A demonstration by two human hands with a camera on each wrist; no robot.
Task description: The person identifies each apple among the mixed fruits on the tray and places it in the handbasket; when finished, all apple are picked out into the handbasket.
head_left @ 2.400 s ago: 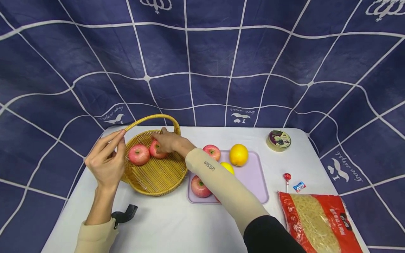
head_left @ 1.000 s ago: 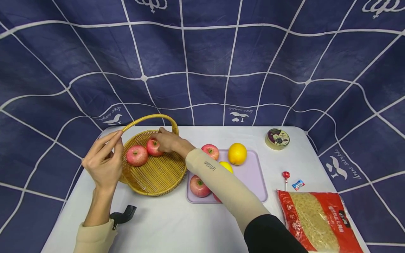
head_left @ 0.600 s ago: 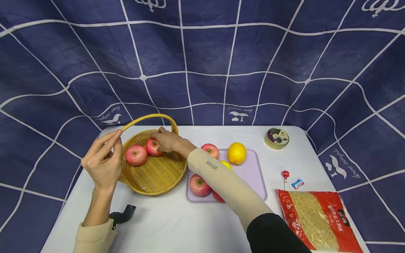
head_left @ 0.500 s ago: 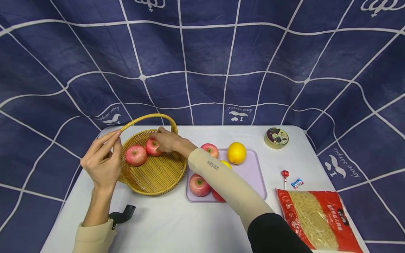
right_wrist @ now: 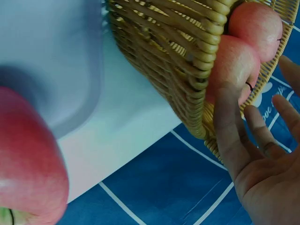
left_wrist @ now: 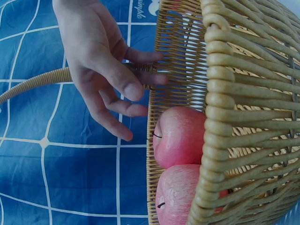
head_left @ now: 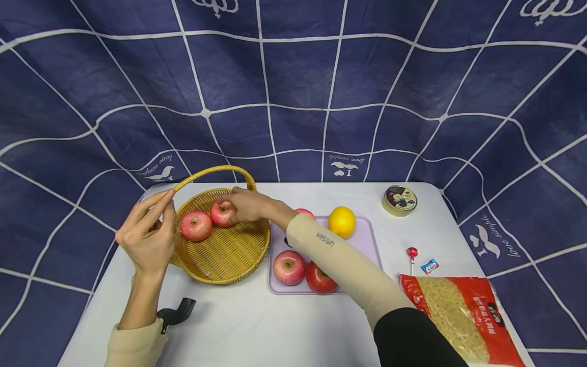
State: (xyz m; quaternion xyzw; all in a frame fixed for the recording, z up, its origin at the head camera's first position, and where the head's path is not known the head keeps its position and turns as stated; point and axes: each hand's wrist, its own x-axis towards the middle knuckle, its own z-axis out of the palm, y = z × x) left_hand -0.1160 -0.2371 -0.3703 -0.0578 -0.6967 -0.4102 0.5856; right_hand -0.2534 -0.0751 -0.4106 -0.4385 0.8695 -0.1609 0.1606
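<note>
A wicker basket (head_left: pixel 229 255) with a hoop handle (head_left: pixel 213 171) stands on the white table and holds two pink apples. My right hand (head_left: pixel 239 204) reaches over the far rim; its thumb and straight fingers touch the right apple (head_left: pixel 221 214) without closing round it. The right wrist view shows that hand (right_wrist: pixel 262 183) spread beside the apple (right_wrist: pixel 232 65). The other apple (head_left: pixel 196 226) lies just left of it. My left hand (head_left: pixel 166 206) touches the basket's left rim with straight fingers, beside the handle's foot; the left wrist view shows its fingers (left_wrist: pixel 140 79) against the weave (left_wrist: pixel 234 117).
A lilac tray (head_left: pixel 362 250) right of the basket holds two red apples (head_left: pixel 289 267) (head_left: pixel 321 278), an orange (head_left: pixel 341 221) and a half-hidden apple (head_left: pixel 302 211). Further right lie a round tin (head_left: pixel 399 200), a lollipop (head_left: pixel 411 253), a wrapped sweet (head_left: pixel 429 266) and a noodle bag (head_left: pixel 458 316).
My right forearm has swung right, uncovering a second red apple on the tray and hiding the yellow fruit. Right hand stays on the basket apple. Left hand has barely moved.
</note>
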